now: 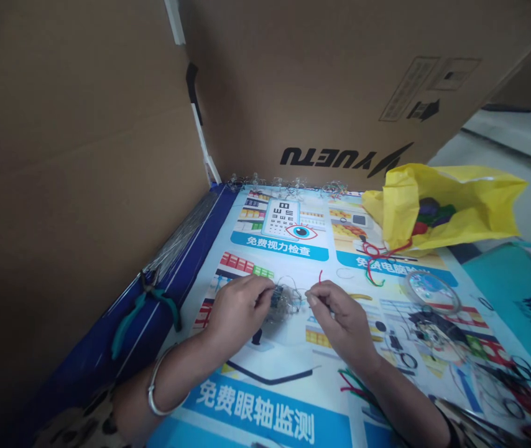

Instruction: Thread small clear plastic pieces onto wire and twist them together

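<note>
Between my two hands is a small tangle of thin silvery wire with loops, just above the printed sheet. My left hand, with a silver bangle on its wrist, pinches the tangle's left side between thumb and fingertips. On the right side, my right hand has thumb and index finger pressed together at the end of a thin wire. The wire is too fine to follow fully. A short red strand shows just beyond my right fingertips.
Teal-handled pliers lie at the left beside long wires. Cardboard walls rise behind and left. A yellow bag, a tape roll and scissors are at the right. Small wire pieces line the back edge.
</note>
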{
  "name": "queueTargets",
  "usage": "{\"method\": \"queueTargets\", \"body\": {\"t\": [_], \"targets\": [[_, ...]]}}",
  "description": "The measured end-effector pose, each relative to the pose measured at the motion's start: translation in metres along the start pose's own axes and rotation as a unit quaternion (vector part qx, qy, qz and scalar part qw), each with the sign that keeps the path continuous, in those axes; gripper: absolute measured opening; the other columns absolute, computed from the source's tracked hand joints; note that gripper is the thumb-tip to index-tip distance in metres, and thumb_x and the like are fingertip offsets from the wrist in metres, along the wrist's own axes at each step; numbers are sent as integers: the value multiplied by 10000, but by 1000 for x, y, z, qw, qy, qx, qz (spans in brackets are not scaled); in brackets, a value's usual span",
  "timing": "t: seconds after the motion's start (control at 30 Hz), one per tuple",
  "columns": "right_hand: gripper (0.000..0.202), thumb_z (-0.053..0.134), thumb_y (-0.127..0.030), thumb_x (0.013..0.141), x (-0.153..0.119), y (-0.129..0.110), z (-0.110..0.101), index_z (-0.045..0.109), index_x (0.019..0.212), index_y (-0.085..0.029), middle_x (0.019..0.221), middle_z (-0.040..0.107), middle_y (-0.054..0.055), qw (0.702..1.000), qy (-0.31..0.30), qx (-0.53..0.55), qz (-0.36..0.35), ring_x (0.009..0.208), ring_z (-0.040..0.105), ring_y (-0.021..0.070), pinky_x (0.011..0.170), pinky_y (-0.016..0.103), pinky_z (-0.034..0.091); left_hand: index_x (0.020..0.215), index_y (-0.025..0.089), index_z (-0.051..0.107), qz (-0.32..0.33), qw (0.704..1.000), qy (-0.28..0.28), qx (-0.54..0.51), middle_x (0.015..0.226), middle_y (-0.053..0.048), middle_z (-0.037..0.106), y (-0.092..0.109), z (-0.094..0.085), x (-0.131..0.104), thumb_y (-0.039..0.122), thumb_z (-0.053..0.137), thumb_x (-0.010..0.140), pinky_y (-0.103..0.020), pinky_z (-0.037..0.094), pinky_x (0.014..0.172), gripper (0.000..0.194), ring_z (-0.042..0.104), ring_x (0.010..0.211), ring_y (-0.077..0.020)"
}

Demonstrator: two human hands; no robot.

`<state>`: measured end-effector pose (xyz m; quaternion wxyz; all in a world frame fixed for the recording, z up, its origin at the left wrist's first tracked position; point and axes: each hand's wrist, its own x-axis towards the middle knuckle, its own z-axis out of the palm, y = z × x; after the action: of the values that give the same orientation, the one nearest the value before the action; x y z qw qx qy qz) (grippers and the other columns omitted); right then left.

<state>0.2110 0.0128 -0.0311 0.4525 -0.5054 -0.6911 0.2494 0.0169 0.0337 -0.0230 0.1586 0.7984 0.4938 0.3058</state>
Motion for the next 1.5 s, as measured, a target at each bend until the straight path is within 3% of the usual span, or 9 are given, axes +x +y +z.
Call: {"method": "queueTargets", "body": {"t": [0.23,0.37,0.53,0.67,0.83,0.97,1.1,1.27,1.5], "targets": [[122,510,-268,836,-1,6,0,546,738,-204,634,512,-21,996,19,25,88,574,459,118,541,237,384,869,223,630,-29,999,-13,21,821,9,689,-3,-10,5,228,543,820,-243,482,662,100,640,734,-144],[137,534,-306,819,2,5,0,571,743,-199,608,522,-25,992,71,5,109,550,468,119,529,238,396,862,218,630,-21,997,46,60,822,9,686,-4,-21,11,192,542,811,-229,468,666,105,634,730,-135],[144,561,-320,789,7,1,9,607,737,-194,603,581,-10,986,127,-57,92,553,519,138,556,257,437,829,201,620,47,965,150,211,732,-22,646,-4,-17,14,190,467,861,-252,419,687,157,603,737,-151],[145,544,-303,793,4,-1,25,616,723,-198,623,615,3,987,121,-83,58,542,528,143,551,268,439,695,186,579,96,947,141,271,639,-32,584,-4,-2,14,139,439,862,-282,371,637,222,544,632,-154],[132,512,-224,795,-1,-7,42,614,716,-195,650,612,10,990,110,-92,7,583,546,149,595,276,445,719,179,578,127,941,142,281,652,-42,583,2,5,10,111,429,858,-308,364,661,215,540,652,-168],[140,490,-170,785,-4,-12,51,603,707,-196,654,598,8,991,104,-81,-13,585,542,143,597,268,447,697,184,580,85,957,154,229,649,-36,599,11,12,5,133,450,850,-305,398,669,207,564,664,-171],[131,490,-175,803,-6,-15,51,599,733,-192,688,604,14,992,105,-68,-22,602,543,140,614,269,454,819,184,612,-12,982,181,49,774,-36,665,16,17,-2,191,485,849,-274,461,709,131,613,750,-156],[125,504,-205,824,-8,-18,44,612,762,-190,710,607,19,993,99,-49,-28,600,537,133,598,261,457,842,178,616,-131,964,195,-125,793,-19,677,21,15,-11,232,554,802,-260,498,709,91,626,723,-134],[121,513,-190,815,-9,-13,42,629,777,-183,718,602,24,994,92,-27,-51,593,544,130,597,257,468,819,175,618,-112,963,193,-154,772,-11,668,25,22,-22,222,568,791,-238,495,701,74,621,724,-130]]}}
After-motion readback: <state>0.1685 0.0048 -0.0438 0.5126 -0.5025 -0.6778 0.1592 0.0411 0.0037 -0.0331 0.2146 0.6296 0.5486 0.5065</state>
